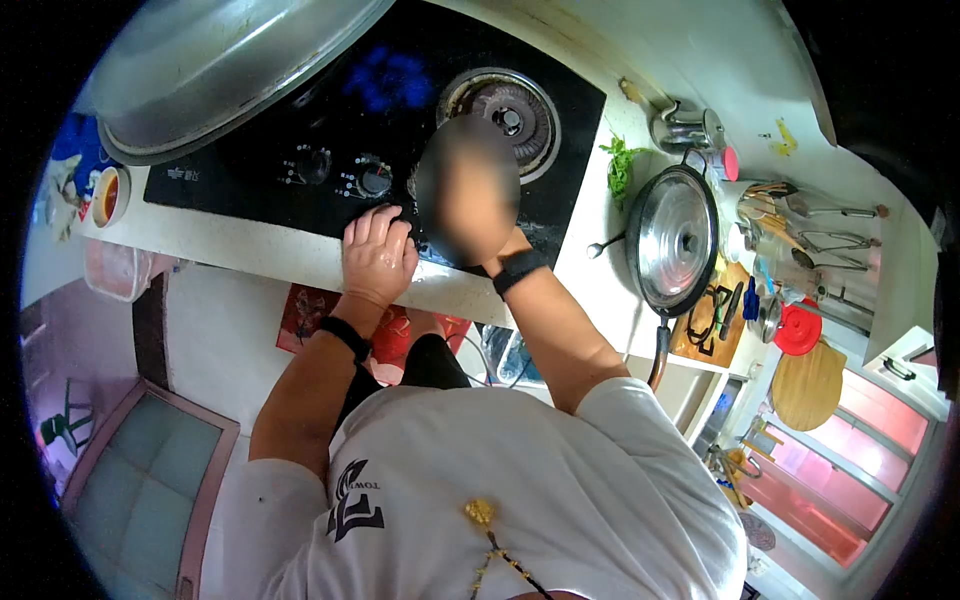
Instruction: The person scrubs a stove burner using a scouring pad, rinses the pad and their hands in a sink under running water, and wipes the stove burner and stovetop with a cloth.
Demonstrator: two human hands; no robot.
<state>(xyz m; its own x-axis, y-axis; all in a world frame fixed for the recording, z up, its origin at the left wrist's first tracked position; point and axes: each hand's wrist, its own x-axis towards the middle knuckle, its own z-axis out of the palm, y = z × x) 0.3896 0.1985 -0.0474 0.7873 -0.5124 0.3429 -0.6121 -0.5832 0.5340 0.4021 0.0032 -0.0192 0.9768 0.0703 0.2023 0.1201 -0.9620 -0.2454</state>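
Observation:
My left hand [378,250] lies flat over the front edge of the black gas stove [250,200], fingers stretched out and looking wet. Just beyond its fingertips is a stove knob [375,180], with a second knob [315,165] farther left. A blurred patch covers my right hand [468,200], so its fingers and anything in them are hidden. That hand is over the stove's right part, in front of the round burner [510,120]. Blue spots of light [388,80] show on the black surface left of the burner.
A large metal wok or lid [220,70] covers the stove's left side. A small bowl [110,195] stands at the far left. On the right are green leaves [622,165], a lidded pan [675,240], a metal kettle [688,128] and a cutting board [735,335]. Utensils [840,212] hang beyond.

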